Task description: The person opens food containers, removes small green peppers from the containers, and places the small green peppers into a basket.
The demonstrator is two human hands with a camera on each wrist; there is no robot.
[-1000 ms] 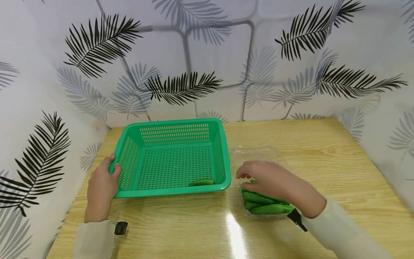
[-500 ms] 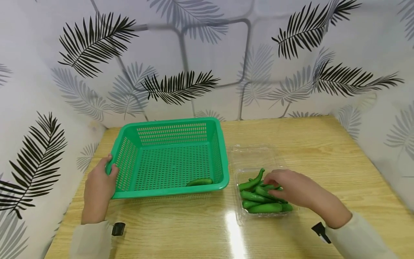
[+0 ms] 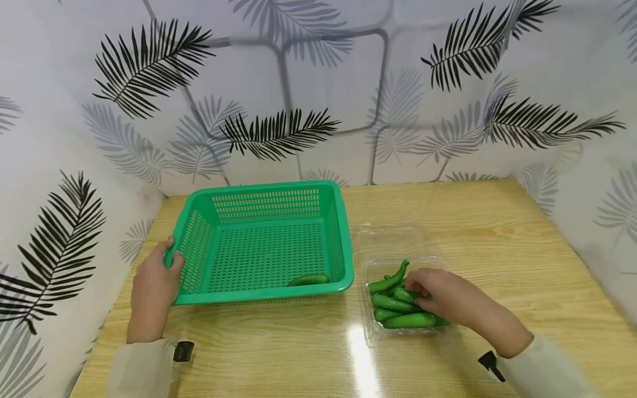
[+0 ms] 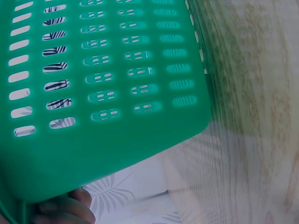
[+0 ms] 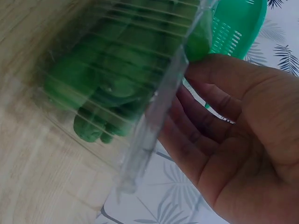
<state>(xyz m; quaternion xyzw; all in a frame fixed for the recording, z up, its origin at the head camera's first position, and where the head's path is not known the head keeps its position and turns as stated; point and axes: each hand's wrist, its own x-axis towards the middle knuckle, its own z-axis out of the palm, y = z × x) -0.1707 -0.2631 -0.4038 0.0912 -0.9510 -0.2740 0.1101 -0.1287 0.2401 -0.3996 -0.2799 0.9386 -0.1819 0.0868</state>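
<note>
A green plastic basket [image 3: 264,298] with slotted walls stands at the left of the table, its left rim gripped by my left hand [image 3: 151,287]. In the left wrist view the fingers [image 4: 70,212] curl under that rim. One slender green vegetable [image 3: 309,279] lies at the basket's near right corner. Several more green vegetables [image 3: 410,320] fill a clear plastic clamshell box [image 3: 365,271] to the right. My right hand [image 3: 455,296] reaches into the box, thumb and bent fingers about a green vegetable [image 5: 198,42]. The fingertips are partly hidden in the right wrist view.
The box's clear lid [image 3: 388,240] lies folded back behind it on the wooden table [image 3: 278,348]. A leaf-patterned wall covering [image 3: 318,83] rises at the back and both sides. Black straps sit at both wrists.
My right hand has moved right and slightly down from the box's left part, and its fingers now touch a vegetable inside. The left hand keeps its hold on the basket.
</note>
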